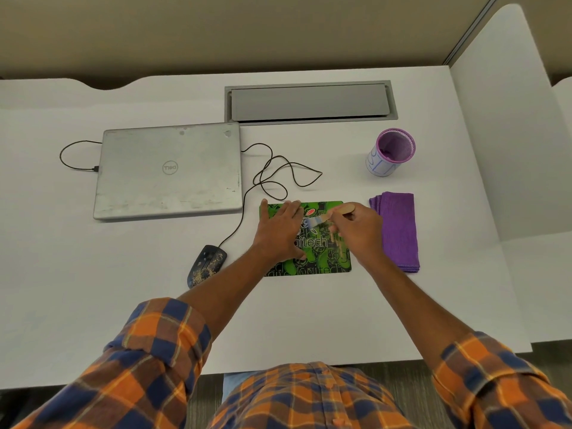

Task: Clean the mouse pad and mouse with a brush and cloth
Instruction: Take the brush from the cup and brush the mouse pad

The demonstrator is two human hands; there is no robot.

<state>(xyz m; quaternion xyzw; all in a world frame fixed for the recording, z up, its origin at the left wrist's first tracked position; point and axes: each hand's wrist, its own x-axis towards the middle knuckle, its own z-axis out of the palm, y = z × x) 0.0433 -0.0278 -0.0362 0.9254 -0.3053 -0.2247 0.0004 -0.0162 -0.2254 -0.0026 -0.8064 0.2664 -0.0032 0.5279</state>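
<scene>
The green and black printed rectangular mouse pad (322,243) lies flat on the white counter (123,305), near the middle of the scene, and is pinned there by the left hand (280,233), which is laid palm down over its left half; the hold seems meant to stop the pad sliding under the brush strokes. The fingers (291,209) of that hand are spread and pressed flat, reaching toward the pad's far edge, and nothing is gripped by them. The small wooden-handled brush (328,215) is held in the right hand (359,233), closed round the handle, with the pale bristles angled left and down onto the far part of the pad; the bristles are blurred, so exact contact cannot be told. The black corded mouse (206,264), speckled with pale crumbs, is set just off the pad on the left, its cable running to the far side beside the closed grey laptop (168,171), probably so the pad can be swept clear first. The folded purple cloth (399,230) is parked just beside the pad's right edge, within reach for wiping. A purple mesh cup (390,151) stands farther back on the right.
</scene>
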